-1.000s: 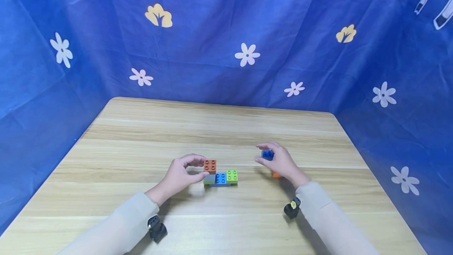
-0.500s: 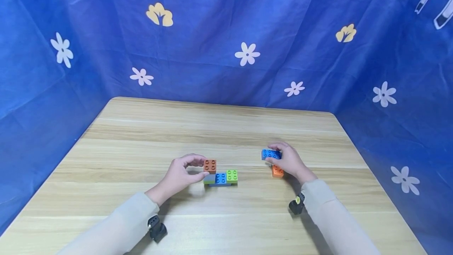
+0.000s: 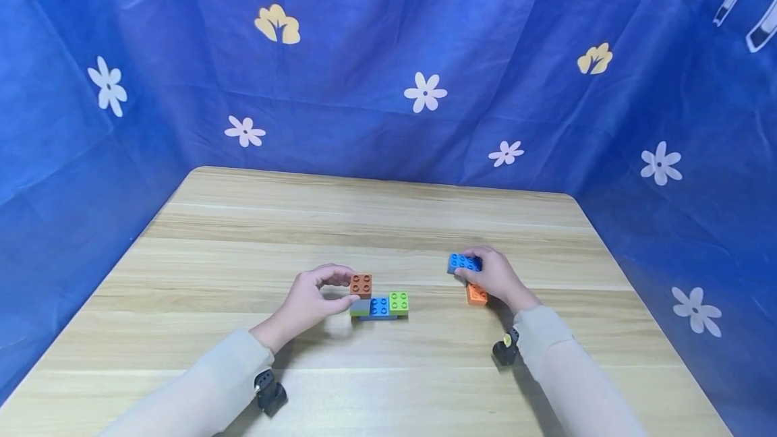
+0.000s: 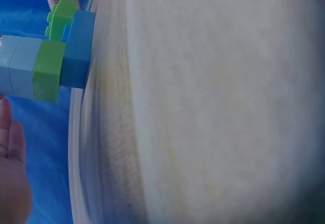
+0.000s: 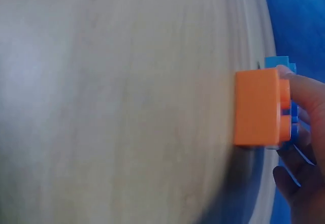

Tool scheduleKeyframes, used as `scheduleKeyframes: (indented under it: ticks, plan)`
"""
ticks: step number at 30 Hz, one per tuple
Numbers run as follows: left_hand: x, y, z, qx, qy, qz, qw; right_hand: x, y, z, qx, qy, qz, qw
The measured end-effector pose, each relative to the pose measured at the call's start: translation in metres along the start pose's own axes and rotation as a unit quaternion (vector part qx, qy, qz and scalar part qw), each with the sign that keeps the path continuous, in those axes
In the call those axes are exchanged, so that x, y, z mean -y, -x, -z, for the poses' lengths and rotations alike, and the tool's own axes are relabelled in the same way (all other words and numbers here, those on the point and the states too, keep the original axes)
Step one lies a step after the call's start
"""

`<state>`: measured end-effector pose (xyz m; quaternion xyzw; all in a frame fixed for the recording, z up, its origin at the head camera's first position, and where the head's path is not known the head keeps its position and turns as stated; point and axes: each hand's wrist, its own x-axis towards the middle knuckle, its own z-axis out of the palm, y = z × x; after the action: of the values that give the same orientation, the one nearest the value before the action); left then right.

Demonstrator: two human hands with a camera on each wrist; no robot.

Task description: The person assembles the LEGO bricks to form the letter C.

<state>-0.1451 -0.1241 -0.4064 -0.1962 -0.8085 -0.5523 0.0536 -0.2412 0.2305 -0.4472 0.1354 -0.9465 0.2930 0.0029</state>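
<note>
In the head view my left hand (image 3: 312, 299) pinches a reddish-brown brick (image 3: 361, 286) at the top of a small build's left end. Below that brick come a light grey-blue layer (image 4: 25, 66) and a green brick (image 4: 48, 71), over a long blue brick (image 4: 77, 51). A lime-green brick (image 3: 398, 302) sits at the build's right end. Farther right, my right hand (image 3: 496, 278) pinches a blue brick (image 3: 463, 262) between thumb and fingers, hiding its right end. Just nearer stands an orange brick (image 5: 257, 108), close below this hand.
A wood-grain table (image 3: 388, 383) bears everything. Blue cloth (image 3: 340, 86) with flower prints hangs behind it and at both sides. Each wrist wears a small black camera (image 3: 269, 391).
My right hand has shifted right from over the blue brick's left part and now pinches its right part, uncovering the orange brick. My left hand and the build stay put.
</note>
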Motion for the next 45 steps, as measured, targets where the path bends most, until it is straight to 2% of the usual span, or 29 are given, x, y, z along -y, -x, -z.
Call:
scheduleKeyframes:
  ticks: [5, 9, 12, 15, 16, 23, 30, 36, 45]
  plan:
    - [0.0, 0.0, 0.0, 0.0, -0.004, -0.001, 1.0, 0.014, -0.002, 0.004, -0.02, -0.013, 0.025, 0.9994]
    - [0.02, -0.002, -0.001, -0.003, -0.009, -0.009, 0.9999, 0.033, -0.003, 0.006, -0.029, -0.03, 0.045, 0.9981]
    - [0.023, -0.003, -0.002, -0.004, -0.011, -0.013, 0.9998, 0.049, -0.003, 0.005, -0.028, -0.045, 0.056, 0.997]
    - [0.01, -0.002, -0.001, -0.002, -0.016, -0.016, 0.9997, 0.064, -0.002, 0.003, -0.024, -0.056, 0.074, 0.9954]
    - [0.009, -0.002, -0.001, -0.002, -0.014, -0.015, 0.9998, 0.07, -0.002, 0.002, -0.023, -0.058, 0.083, 0.9946]
    - [0.037, -0.007, -0.001, -0.003, -0.015, -0.013, 0.9998, 0.104, -0.001, -0.005, -0.022, -0.074, 0.152, 0.9854]
    - [0.044, -0.01, 0.003, 0.001, -0.005, -0.024, 0.9997, 0.135, 0.002, -0.01, 0.002, -0.086, 0.19, 0.9781]
    - [0.043, -0.01, 0.005, 0.003, -0.002, -0.021, 0.9998, 0.151, 0.004, -0.013, 0.028, -0.087, 0.228, 0.9693]
    - [0.044, -0.01, 0.005, 0.002, 0.003, -0.027, 0.9996, 0.158, 0.004, -0.016, 0.057, -0.073, 0.23, 0.9687]
